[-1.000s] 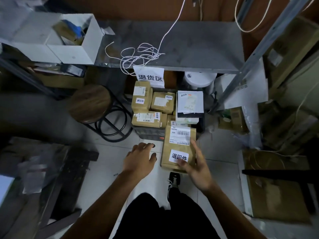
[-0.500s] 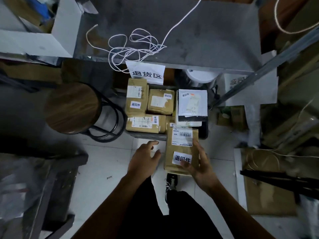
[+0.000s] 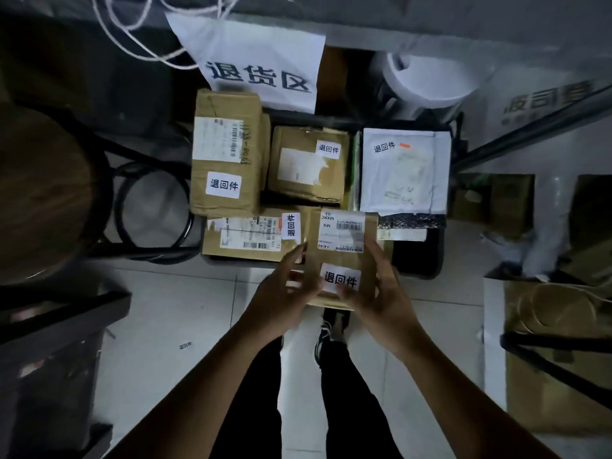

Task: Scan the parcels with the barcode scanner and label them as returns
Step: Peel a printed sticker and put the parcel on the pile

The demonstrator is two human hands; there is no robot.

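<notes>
A brown cardboard parcel [image 3: 342,256] with a barcode label and a white return sticker is held between both hands over the front of a dark bin [image 3: 419,256]. My right hand [image 3: 377,293] grips its right edge, thumb on the sticker. My left hand [image 3: 281,293] touches its left side with straight fingers. Three brown parcels [image 3: 228,154], [image 3: 308,164], [image 3: 251,236] and a white mailer [image 3: 405,170], each with a return sticker, lie in the bin. No barcode scanner is in view.
A paper sign [image 3: 258,64] hangs from the grey shelf edge above the bin. A round wooden stool [image 3: 43,200] stands at the left. A white container [image 3: 427,77] sits behind the bin. Cardboard [image 3: 556,359] lies at the right. My shoe [image 3: 331,329] is on white floor tiles.
The camera has come much closer to the bin. My left hand has moved right onto the parcel's left side, and the parcel has moved forward over the bin's front.
</notes>
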